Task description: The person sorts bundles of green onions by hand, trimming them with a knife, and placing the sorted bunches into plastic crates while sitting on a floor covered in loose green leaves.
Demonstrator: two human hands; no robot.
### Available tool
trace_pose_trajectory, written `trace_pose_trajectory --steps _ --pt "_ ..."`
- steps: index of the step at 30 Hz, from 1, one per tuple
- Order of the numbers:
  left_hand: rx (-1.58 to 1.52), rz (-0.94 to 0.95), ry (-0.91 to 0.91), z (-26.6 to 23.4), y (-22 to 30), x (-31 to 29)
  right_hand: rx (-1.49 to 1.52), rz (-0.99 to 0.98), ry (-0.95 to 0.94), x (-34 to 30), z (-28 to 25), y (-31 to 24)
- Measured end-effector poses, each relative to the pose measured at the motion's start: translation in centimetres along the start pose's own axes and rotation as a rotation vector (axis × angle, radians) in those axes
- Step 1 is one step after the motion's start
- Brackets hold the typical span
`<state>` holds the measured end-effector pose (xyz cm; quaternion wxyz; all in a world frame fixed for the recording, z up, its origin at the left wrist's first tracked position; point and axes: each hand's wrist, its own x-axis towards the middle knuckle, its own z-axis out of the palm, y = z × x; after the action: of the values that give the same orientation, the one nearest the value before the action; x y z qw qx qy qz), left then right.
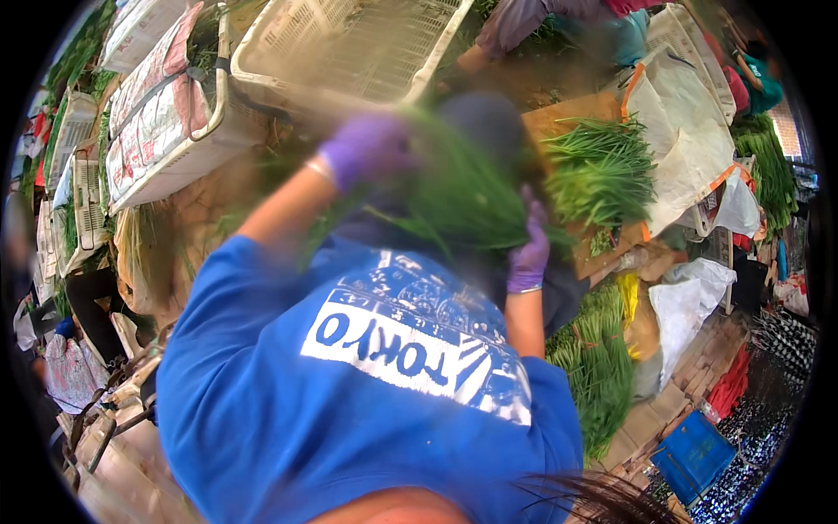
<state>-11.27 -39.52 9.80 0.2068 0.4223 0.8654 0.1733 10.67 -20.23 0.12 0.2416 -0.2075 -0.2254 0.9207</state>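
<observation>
A big bunch of green chives (463,196) is being gripped from both sides, out in front of the blue shirt (367,393). The left hand (367,148), in a purple glove, is being closed around the blurred upper end; the right hand (530,249), gloved likewise, is being wrapped about the lower stalks. Judging by the blur, the bunch is being shaken or evened up, and a firm two-sided hold is being called for so that no blades slip. The blades are looking long, thin, fresh and loose. More greens are being kept on the brown board (567,118) beyond, beside a pale crate (349,52)
</observation>
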Motion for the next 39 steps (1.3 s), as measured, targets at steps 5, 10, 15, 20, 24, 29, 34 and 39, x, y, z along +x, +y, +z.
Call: trace_pose_trajectory --steps 5,10,15,20,24,29,34,39 --pt "-0.187 0.137 0.131 2.7 -2.2 1.3 0.021 0.038 -0.073 0.7 0.7 -0.1" --pt "0.107 -0.026 0.295 0.8 -5.6 -3.0 -0.04 -0.007 0.007 0.4 -1.7 0.8" --pt "0.524 -0.448 -0.372 0.4 -15.4 -7.5 -0.007 0.022 0.058 0.0 -1.4 0.7" --pt "-0.339 -0.044 0.122 -3.3 -5.8 -5.2 0.016 0.086 0.044 1.2 -1.7 1.3" --pt "-0.459 0.349 -0.093 0.5 -3.8 -1.4 0.01 0.093 0.01 1.3 -1.0 1.2" --pt "-0.86 0.189 -0.211 0.4 -4.5 -1.1 0.084 0.097 0.03 0.3 -0.4 0.6" --pt "-0.97 0.067 -0.227 -1.7 -4.1 -1.6 0.039 0.038 0.062 -0.1 -1.5 0.6" --pt "-0.403 0.248 -0.339 -0.8 -2.7 -0.6 0.057 0.066 0.021 0.2 -1.0 0.6"
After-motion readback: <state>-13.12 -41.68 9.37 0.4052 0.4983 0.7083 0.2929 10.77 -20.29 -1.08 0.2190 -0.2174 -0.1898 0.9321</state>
